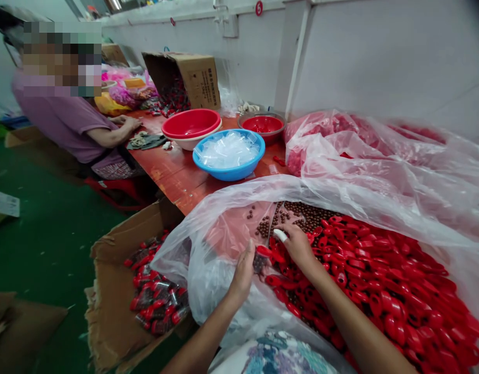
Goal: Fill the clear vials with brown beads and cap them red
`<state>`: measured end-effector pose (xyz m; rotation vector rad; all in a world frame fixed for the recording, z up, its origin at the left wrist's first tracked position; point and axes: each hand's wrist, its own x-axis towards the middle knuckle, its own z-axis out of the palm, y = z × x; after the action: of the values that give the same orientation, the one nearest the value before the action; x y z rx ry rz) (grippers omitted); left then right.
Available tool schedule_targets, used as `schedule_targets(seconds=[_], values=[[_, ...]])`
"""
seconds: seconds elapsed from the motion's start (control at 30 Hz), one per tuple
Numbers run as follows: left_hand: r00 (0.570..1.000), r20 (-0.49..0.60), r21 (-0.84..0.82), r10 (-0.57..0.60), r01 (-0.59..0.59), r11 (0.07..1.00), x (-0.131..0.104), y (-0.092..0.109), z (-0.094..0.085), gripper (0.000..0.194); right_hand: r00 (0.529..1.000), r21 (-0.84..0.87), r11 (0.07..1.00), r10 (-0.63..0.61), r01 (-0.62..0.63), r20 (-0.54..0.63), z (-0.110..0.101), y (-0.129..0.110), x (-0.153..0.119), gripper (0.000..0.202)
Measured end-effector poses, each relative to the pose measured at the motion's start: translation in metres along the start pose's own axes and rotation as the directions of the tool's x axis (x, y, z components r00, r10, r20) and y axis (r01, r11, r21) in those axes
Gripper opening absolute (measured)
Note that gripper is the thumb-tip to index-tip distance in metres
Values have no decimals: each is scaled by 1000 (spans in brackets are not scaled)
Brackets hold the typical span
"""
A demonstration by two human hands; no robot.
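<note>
My left hand is closed around a small clear container with dark contents; a red piece shows at its top. Just to the right, my right hand has its fingers bent down over the pile, with a white cover on one fingertip. What its fingers pinch, if anything, is hidden. Small brown balls lie loose beyond both hands. A large heap of hollow red plastic parts spreads to the right, under my right forearm. A clear plastic sheet lies beneath and around the heap.
Left below the table stands a cardboard box holding several filled red-capped containers. Behind are a blue basin of clear pieces, red bowls and a tipped carton. A co-worker sits at far left.
</note>
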<state>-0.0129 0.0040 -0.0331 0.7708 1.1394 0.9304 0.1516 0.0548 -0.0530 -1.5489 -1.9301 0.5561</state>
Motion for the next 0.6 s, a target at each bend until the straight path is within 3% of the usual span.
schedule_targets(seconds=[0.2,0.4,0.5,0.6], values=[[997,51,97,-62,57,994,1,-2,15,59,998,352,936,5,18,-65,-22,-40,-39,19],[996,72,50,-51,47,998,-4,-2,31,55,989,257,955,-142,146,-35,-44,-47,-63,32],[991,126,-15,-44,46,999,-6,5,39,60,995,296,955,21,9,-99,-46,-39,-82,52],[985,170,-61,-42,53,997,-9,10,46,62,960,412,887,265,-209,-85,-42,-29,-102,33]])
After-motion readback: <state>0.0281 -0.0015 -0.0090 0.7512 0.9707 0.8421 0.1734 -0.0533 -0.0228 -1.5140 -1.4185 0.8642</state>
